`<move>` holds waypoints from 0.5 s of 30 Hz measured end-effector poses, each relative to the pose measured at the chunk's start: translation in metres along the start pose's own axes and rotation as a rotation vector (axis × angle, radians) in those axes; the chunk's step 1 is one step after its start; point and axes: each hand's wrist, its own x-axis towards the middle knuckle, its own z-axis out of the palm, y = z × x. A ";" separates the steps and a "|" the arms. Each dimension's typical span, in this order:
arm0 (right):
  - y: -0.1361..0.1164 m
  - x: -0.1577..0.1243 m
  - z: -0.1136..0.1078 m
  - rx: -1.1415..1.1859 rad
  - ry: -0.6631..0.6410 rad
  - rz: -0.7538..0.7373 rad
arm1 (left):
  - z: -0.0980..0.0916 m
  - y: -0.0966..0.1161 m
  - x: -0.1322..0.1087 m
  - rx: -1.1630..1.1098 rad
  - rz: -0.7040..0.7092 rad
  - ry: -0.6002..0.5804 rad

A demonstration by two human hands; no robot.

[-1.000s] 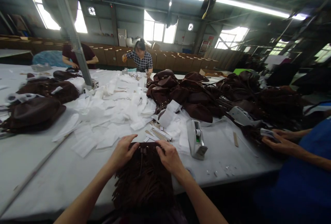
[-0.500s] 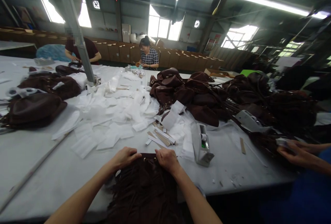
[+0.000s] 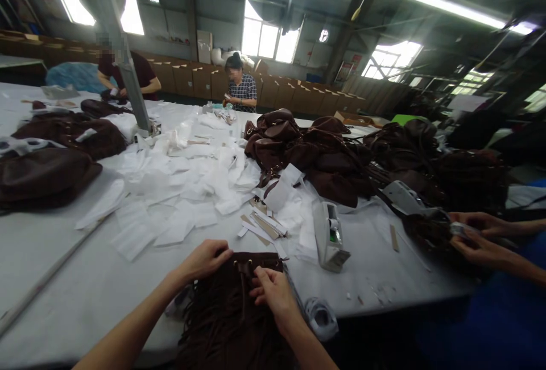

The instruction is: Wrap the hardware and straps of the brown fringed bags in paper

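Observation:
A dark brown fringed bag (image 3: pixel 230 313) lies at the table's near edge, its top rim facing away from me. My left hand (image 3: pixel 211 259) grips the upper left corner of that rim, thumb and fingers closed on it. Over the front of the bag is my right hand (image 3: pixel 271 293), fingers curled near the drawstring and the metal eyelets below the rim. Whether those fingers pinch anything is hard to make out. A roll of clear tape (image 3: pixel 321 317) rests just right of the bag.
White paper sheets (image 3: pixel 183 188) and card strips (image 3: pixel 267 226) spread beyond the bag. A tape dispenser (image 3: pixel 330 239) stands to the right. Brown bags (image 3: pixel 298 148) are heaped behind. At the right edge a co-worker's hands (image 3: pixel 482 239) handle something; two people sit across the table.
My right hand has left the bag's upper right rim and moved down over its front. My left hand still holds the left corner. The tape roll has come into view.

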 end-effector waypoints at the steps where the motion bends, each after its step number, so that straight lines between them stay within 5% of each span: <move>1: 0.000 0.000 0.003 0.017 -0.018 0.025 | 0.000 0.004 0.001 0.000 0.004 -0.015; 7: -0.009 0.004 0.025 0.186 -0.254 0.323 | 0.008 0.025 0.004 0.048 0.024 -0.071; 15: 0.005 0.001 0.037 0.311 -0.275 0.301 | 0.022 0.019 0.007 0.066 0.015 0.005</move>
